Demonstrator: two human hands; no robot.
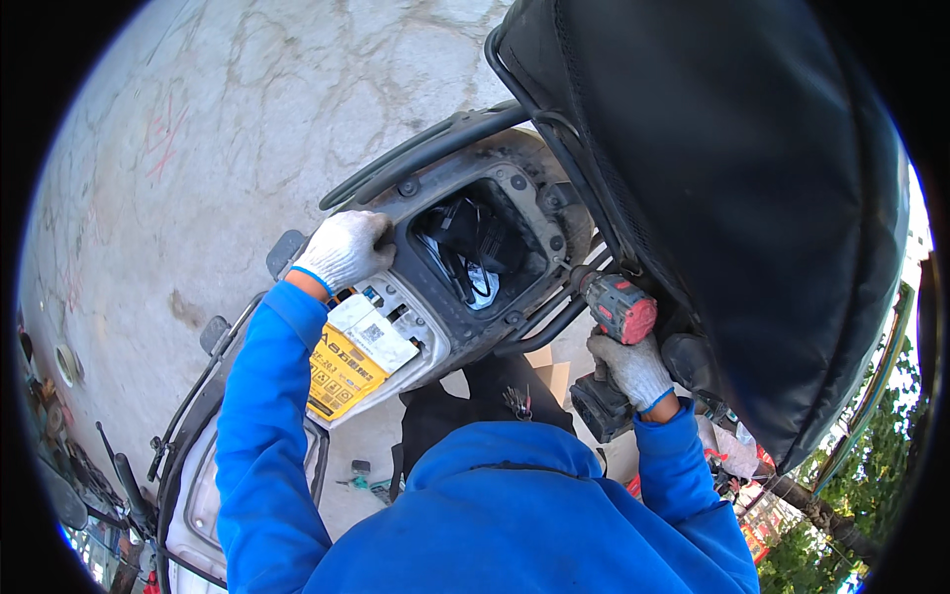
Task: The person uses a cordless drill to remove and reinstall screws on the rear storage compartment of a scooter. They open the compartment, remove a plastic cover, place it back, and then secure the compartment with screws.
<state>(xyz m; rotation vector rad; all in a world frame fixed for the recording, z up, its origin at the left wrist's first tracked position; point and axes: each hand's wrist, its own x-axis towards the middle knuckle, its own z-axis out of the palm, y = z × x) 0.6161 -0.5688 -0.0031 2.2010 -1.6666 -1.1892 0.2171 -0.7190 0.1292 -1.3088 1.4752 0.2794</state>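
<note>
In a white knit glove, my right hand [633, 368] grips a red and black cordless drill [621, 305]. Its front end points up and left, at the right rim of the storage bin [539, 274] in an electric scooter's body. Inside that bin lie a black charger-like block and cable [485, 241] and a pale packet [483, 287]. My gloved left hand [348, 249] rests at the bin's left edge with its fingers curled in; what they hold, if anything, is hidden. Just below it sits a yellow and white boxy battery [353, 356] in the scooter's body.
A large black padded seat or cover [722, 178] rises on the right, beside a black tubular rail [435, 148]. Concrete floor [188, 178] spreads to the left. Scooter parts and clutter [74, 436] lie at the lower left, with a tape roll [66, 364] above them.
</note>
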